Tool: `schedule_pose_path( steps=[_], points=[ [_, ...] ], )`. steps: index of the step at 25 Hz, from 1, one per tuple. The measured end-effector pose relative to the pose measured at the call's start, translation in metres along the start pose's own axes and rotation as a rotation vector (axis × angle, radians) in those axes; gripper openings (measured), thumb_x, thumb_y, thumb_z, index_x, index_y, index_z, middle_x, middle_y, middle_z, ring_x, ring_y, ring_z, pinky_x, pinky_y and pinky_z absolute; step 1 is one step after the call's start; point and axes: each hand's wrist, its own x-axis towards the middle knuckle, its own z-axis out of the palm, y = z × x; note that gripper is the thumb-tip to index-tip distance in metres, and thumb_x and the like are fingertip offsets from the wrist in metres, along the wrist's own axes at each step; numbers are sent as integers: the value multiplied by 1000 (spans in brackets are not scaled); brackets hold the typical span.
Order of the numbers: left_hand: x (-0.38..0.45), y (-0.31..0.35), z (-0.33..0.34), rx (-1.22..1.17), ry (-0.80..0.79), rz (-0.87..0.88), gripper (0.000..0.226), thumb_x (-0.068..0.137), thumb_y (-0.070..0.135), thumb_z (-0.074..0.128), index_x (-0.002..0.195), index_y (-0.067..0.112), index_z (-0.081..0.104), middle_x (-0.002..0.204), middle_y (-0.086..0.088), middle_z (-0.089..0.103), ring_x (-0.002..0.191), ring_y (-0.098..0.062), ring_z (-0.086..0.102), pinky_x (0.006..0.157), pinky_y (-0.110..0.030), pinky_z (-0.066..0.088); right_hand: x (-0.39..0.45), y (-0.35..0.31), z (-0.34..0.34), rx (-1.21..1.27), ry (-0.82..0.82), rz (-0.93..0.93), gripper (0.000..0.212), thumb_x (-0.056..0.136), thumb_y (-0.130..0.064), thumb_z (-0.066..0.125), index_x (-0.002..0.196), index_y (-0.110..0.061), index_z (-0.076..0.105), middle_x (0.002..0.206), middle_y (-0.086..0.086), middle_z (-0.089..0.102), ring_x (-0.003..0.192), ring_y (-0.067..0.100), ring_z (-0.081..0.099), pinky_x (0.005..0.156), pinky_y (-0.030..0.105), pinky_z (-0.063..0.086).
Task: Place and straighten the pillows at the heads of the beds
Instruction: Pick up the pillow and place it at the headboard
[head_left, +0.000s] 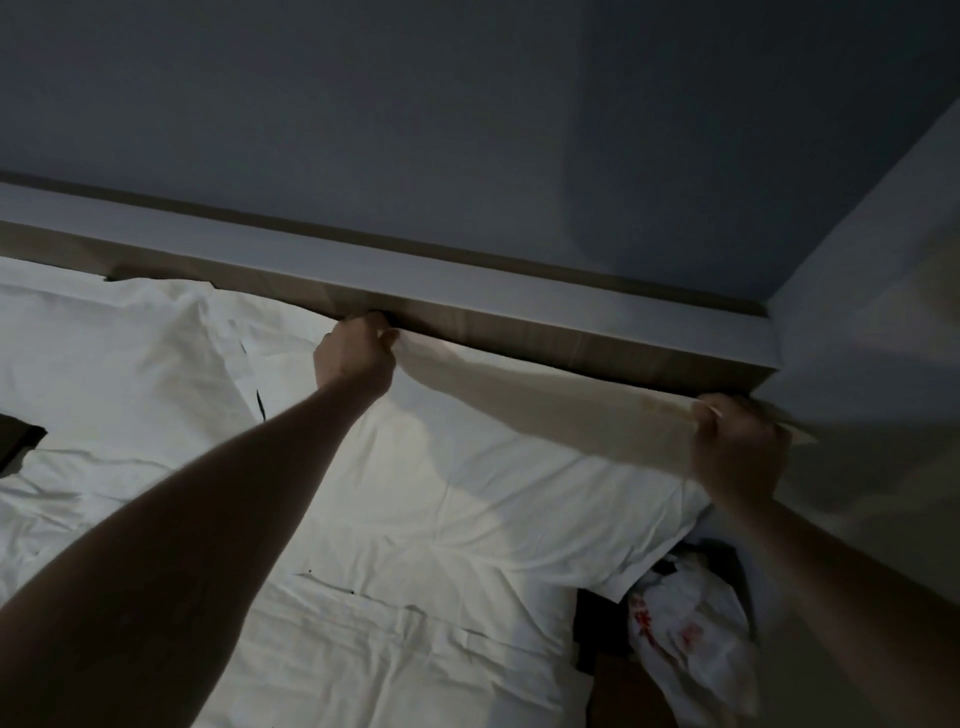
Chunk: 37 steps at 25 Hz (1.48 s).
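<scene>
Gripping pillow (467, 467) top corners, left hand (356, 353) and right hand (737, 441) each pinching cloth | pillow against headboard (519, 317), second pillow (104, 353) beside it | soft, light, limp; corners judged best hold

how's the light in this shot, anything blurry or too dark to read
Head view: dim room, light patch on the pillow, forearms in shadow; right hand motion-blurred, left hand sharper; both pinch the pillow's top edge by the headboard; plastic bag print unreadable.
</scene>
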Motion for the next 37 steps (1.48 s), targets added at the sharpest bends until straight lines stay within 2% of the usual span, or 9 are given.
schedule_pose_path(
  steps=[7,10,13,15,18,22,27,34,37],
  points=[
    [-2,-5,-3,-47,-44,-55,21,97,33,63,115,22,66,126,-12,67,104,-42,67,75,-40,48,-10,-21,0,146,-24,43,35,86,-21,52,110,-12,76,109,20,68,104,46,61,82,49,46],
    [-34,-26,0,-210,45,-91,50,89,22,73,132,16,48,149,-12,37,118,-42,59,84,-46,53,-33,-53,7,273,-81,-197,38,89,-20,55,125,-16,68,126,13,62,113,39,57,92,46,41],
    [-62,-48,22,-266,-117,-189,73,88,23,72,149,11,32,159,-15,22,135,-46,44,105,-50,45,-45,-98,22,364,-291,-411,44,94,-24,57,138,-17,60,140,7,57,130,31,52,109,48,41],
    [-59,-57,31,-300,-279,-269,77,91,29,70,154,14,28,161,-13,23,139,-45,41,113,-49,37,-49,-125,35,333,-382,-438,47,95,-22,62,142,-16,59,146,8,54,137,31,47,116,51,39],
    [-50,-58,37,-255,-400,-184,78,91,34,68,156,23,27,166,-11,18,145,-44,34,118,-47,31,-53,-142,54,191,-444,-468,54,94,-27,62,146,-13,58,151,11,54,140,34,47,116,50,38],
    [-60,-59,42,-251,-320,-202,97,89,31,68,163,30,5,172,-8,-12,157,-42,8,118,-50,33,-58,-129,64,94,-379,-475,68,94,-34,57,155,-7,48,159,16,48,146,37,43,117,53,38],
    [-45,-48,29,-258,-276,-38,102,89,25,65,164,29,-3,173,-7,-11,159,-37,0,127,-53,20,-54,-122,57,136,-283,-487,75,90,-36,49,159,-7,41,162,17,43,147,39,41,120,54,35],
    [-76,-42,38,-317,-207,-60,99,89,26,66,164,23,2,174,-7,-5,159,-37,6,124,-50,26,-81,-97,40,152,-305,-445,72,93,-30,58,161,-14,40,168,12,34,155,32,32,123,51,32],
    [-99,-55,58,-259,-318,-126,106,88,31,74,165,17,1,173,-16,-9,160,-35,-1,126,-49,18,-109,-66,35,74,-418,-423,77,88,-19,73,159,-15,43,167,13,37,154,38,36,120,57,37]
  ],
)
